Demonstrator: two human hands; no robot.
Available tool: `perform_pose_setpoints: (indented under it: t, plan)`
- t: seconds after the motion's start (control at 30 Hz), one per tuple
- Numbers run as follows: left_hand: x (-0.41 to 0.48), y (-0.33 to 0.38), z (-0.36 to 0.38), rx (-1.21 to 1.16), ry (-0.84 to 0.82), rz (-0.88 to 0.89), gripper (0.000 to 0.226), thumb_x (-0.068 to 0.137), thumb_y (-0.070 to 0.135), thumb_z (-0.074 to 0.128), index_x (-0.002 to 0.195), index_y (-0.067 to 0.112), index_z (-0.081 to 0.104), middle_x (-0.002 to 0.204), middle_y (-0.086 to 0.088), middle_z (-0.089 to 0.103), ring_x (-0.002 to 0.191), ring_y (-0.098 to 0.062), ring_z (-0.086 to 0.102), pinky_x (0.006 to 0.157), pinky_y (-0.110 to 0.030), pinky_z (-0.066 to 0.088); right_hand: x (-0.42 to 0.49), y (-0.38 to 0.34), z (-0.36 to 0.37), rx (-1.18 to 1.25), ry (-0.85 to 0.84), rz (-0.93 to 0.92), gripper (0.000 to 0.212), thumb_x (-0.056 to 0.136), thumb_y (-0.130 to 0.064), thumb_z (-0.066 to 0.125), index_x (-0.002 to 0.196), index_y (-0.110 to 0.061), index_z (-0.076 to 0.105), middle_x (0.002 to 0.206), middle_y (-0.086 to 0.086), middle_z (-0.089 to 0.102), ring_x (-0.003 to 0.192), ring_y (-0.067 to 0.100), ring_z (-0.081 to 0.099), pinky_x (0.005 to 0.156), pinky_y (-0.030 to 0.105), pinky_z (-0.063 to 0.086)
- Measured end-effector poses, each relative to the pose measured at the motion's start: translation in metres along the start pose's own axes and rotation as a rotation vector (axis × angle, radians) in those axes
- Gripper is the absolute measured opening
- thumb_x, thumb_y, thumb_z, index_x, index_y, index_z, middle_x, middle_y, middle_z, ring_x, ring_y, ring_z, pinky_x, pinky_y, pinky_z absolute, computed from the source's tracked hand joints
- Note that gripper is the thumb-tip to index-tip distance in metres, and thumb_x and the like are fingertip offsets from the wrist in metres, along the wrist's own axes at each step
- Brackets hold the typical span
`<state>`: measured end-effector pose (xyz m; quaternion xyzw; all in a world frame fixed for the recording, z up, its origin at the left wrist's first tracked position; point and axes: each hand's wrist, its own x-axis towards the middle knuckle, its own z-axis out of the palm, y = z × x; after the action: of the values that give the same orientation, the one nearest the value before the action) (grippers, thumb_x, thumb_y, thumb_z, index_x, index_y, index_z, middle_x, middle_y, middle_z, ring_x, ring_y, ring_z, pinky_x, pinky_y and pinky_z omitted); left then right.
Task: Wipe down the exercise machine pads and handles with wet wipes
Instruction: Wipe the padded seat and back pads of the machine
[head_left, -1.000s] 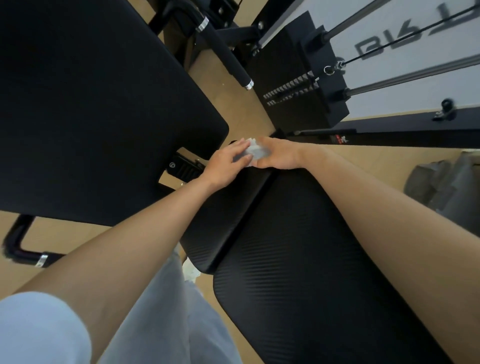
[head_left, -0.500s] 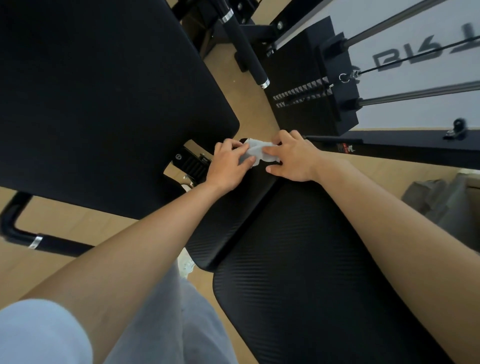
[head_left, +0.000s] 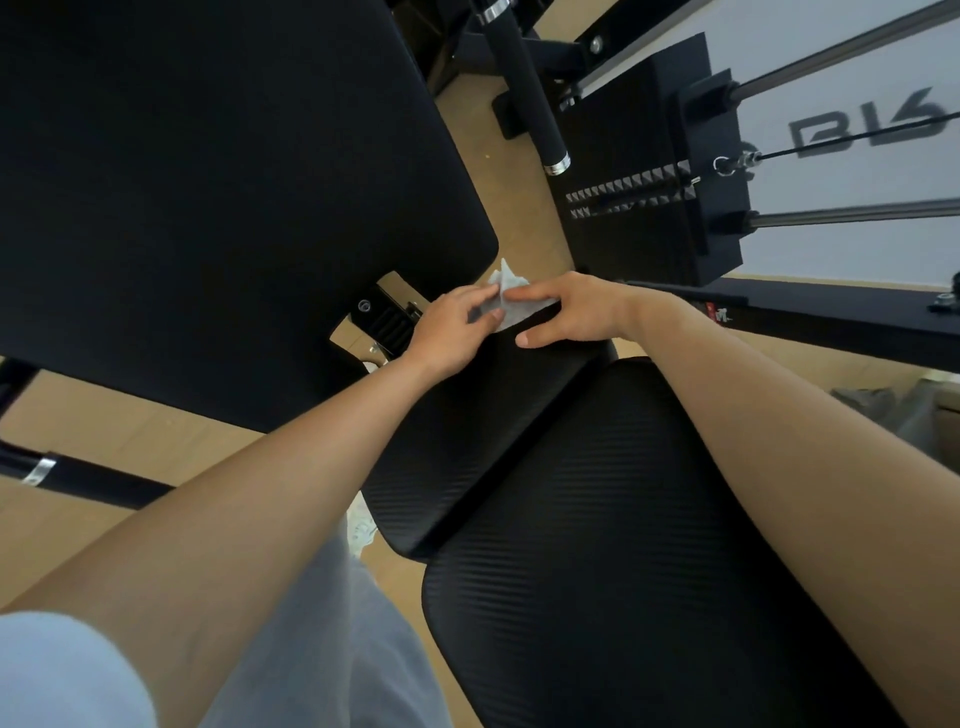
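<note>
One wipe (head_left: 508, 306), weight stack (head_left: 634, 156) beyond

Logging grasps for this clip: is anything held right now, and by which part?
A wet wipe. The left hand pinches its left edge; the right hand lays straight fingers across its right side, above the narrow pad.

Matt ribbed black pad (head_left: 597, 571); thin crumpled wipe (head_left: 514, 314), probably cloth.

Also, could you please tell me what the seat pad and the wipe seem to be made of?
The seat pad looks like matte black vinyl or faux leather over padding, going by its ribbed texture and rounded edges. The wipe seems thin whitish nonwoven cloth, crumpled limply.
</note>
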<state>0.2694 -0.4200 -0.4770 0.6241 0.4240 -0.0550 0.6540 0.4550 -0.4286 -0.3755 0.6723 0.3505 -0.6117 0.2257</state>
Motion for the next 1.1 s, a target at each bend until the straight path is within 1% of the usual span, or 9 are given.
perform_pose_setpoints:
  t: [0.23, 0.37, 0.5, 0.7, 0.8, 0.87, 0.97, 1.03, 1.1]
  plan:
    - [0.002, -0.018, 0.000, -0.095, -0.058, -0.066, 0.051, 0.107, 0.037, 0.048, 0.157, 0.027, 0.039, 0.154, -0.003, 0.050, 0.140, -0.020, 0.046, 0.109, -0.033, 0.037, 0.024, -0.008, -0.003, 0.002, -0.073, -0.013, 0.083, 0.084, -0.043, 0.078, 0.154, -0.044, 0.034, 0.161, 0.000, 0.031, 0.143, 0.027, 0.034, 0.107, 0.038, 0.033]
    - [-0.016, -0.037, -0.004, -0.124, -0.045, -0.164, 0.055, 0.105, 0.044, 0.051, 0.156, 0.026, 0.041, 0.158, -0.002, 0.046, 0.145, -0.021, 0.042, 0.119, -0.040, 0.035, 0.037, -0.023, -0.006, -0.171, -0.117, -0.042, 0.083, 0.083, -0.048, 0.078, 0.154, -0.043, 0.035, 0.164, -0.003, 0.023, 0.148, 0.027, 0.027, 0.115, 0.045, 0.027]
    - [-0.041, -0.051, -0.012, -0.169, -0.023, -0.213, 0.055, 0.102, 0.045, 0.057, 0.151, 0.023, 0.048, 0.152, -0.001, 0.053, 0.141, -0.019, 0.048, 0.117, -0.044, 0.040, 0.049, -0.047, -0.002, -0.373, -0.185, -0.088, 0.081, 0.081, -0.050, 0.078, 0.151, -0.039, 0.039, 0.161, -0.002, 0.030, 0.146, 0.026, 0.029, 0.113, 0.045, 0.028]
    - [-0.082, -0.072, -0.013, -0.151, 0.115, -0.264, 0.040, 0.102, 0.048, 0.055, 0.133, 0.026, 0.067, 0.126, 0.005, 0.069, 0.115, -0.014, 0.063, 0.100, -0.039, 0.051, 0.056, -0.079, 0.025, -0.538, -0.187, -0.140, 0.074, 0.086, -0.050, 0.074, 0.151, -0.032, 0.044, 0.155, 0.001, 0.037, 0.138, 0.025, 0.039, 0.095, 0.034, 0.032]
    - [-0.100, -0.084, -0.012, -0.159, 0.196, -0.343, 0.028, 0.104, 0.048, 0.050, 0.103, 0.031, 0.072, 0.096, 0.005, 0.070, 0.093, -0.015, 0.065, 0.077, -0.035, 0.050, 0.061, -0.090, 0.049, -0.543, -0.211, -0.163, 0.070, 0.086, -0.049, 0.073, 0.149, -0.036, 0.046, 0.151, 0.001, 0.042, 0.131, 0.024, 0.043, 0.094, 0.035, 0.036]
    - [-0.110, -0.091, -0.013, -0.106, 0.246, -0.395, 0.036, 0.104, 0.050, 0.049, 0.084, 0.026, 0.067, 0.079, 0.003, 0.065, 0.079, -0.018, 0.063, 0.065, -0.034, 0.044, 0.062, -0.096, 0.065, -0.539, -0.217, -0.170, 0.069, 0.085, -0.046, 0.073, 0.148, -0.039, 0.046, 0.150, 0.002, 0.043, 0.130, 0.025, 0.044, 0.096, 0.037, 0.039]
    - [-0.116, -0.097, -0.014, -0.114, 0.307, -0.384, 0.030, 0.102, 0.046, 0.055, 0.111, 0.025, 0.073, 0.102, 0.006, 0.073, 0.096, -0.012, 0.066, 0.081, -0.033, 0.052, 0.064, -0.102, 0.083, -0.552, -0.219, -0.209, 0.068, 0.084, -0.046, 0.072, 0.147, -0.040, 0.046, 0.150, 0.002, 0.044, 0.127, 0.024, 0.045, 0.096, 0.037, 0.040]
    - [-0.116, -0.098, -0.016, -0.204, 0.231, -0.310, 0.032, 0.102, 0.038, 0.058, 0.130, 0.026, 0.068, 0.122, 0.006, 0.071, 0.112, -0.009, 0.062, 0.095, -0.029, 0.049, 0.064, -0.102, 0.090, -0.561, -0.221, -0.236, 0.068, 0.085, -0.048, 0.072, 0.148, -0.040, 0.045, 0.147, 0.001, 0.046, 0.115, 0.018, 0.044, 0.090, 0.035, 0.037]
    - [-0.118, -0.099, -0.016, -0.302, 0.139, -0.306, 0.033, 0.103, 0.032, 0.059, 0.134, 0.025, 0.066, 0.125, 0.003, 0.069, 0.116, -0.012, 0.062, 0.099, -0.030, 0.049, 0.064, -0.103, 0.095, -0.576, -0.216, -0.247, 0.068, 0.085, -0.049, 0.071, 0.148, -0.040, 0.045, 0.145, 0.000, 0.048, 0.111, 0.015, 0.042, 0.088, 0.034, 0.035]
